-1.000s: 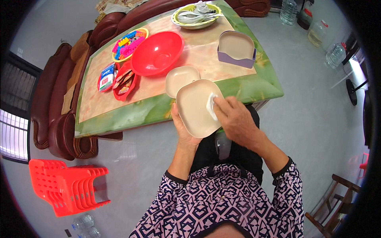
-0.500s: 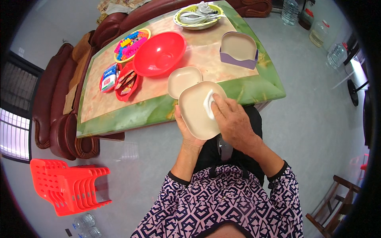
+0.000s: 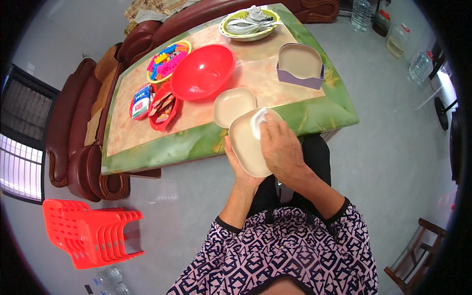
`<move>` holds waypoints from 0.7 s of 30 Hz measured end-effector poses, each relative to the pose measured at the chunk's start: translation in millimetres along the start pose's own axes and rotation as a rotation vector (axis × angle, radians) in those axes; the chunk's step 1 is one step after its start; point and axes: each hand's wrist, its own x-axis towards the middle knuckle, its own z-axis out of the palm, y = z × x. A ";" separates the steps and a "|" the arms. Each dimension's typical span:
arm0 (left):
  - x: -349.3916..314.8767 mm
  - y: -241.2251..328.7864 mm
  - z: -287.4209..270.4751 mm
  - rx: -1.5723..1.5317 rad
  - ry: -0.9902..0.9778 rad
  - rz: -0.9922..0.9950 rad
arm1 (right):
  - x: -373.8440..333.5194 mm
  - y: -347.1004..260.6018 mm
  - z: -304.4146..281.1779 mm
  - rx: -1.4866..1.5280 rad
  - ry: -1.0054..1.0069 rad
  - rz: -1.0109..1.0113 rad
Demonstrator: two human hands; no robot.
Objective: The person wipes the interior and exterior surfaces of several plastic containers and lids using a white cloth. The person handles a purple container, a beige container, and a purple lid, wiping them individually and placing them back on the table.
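Our left hand (image 3: 240, 166) holds a beige plate (image 3: 247, 143) from below, fingers curled under its near rim, the plate tilted toward us in front of the table (image 3: 314, 114) edge and not resting on it. Our right hand (image 3: 281, 147) lies flat on the plate's face, fingers closed over a white cloth (image 3: 257, 121) pressed against its upper part. Just beyond, a second beige plate (image 3: 234, 103) sits on the table, its near corner touching or overlapping the held one; we cannot tell which. Behind it stands a red bowl (image 3: 203, 72), and left of that a red tray (image 3: 162, 105) of packets and a small dish with a blue-and-white packet (image 3: 141, 100). A yellow plate (image 3: 167, 60) with coloured blocks lies at the far left, a purple holder (image 3: 300, 63) with beige plates at the right, a bowl of spoons (image 3: 247, 24) at the far end. Red stools (image 3: 88, 233) are stacked on the floor to our left
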 end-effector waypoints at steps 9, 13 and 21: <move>3.6 -2.0 -7.8 -0.184 -0.192 -0.073 | 5.6 -10.4 5.2 0.194 0.011 0.059; 7.4 -3.3 -24.1 -0.128 -0.061 -0.061 | 8.0 -16.4 2.2 0.425 -0.022 -0.133; 7.2 4.6 -44.7 -0.040 -0.042 0.050 | -8.9 -8.3 -19.6 0.761 -0.238 -0.415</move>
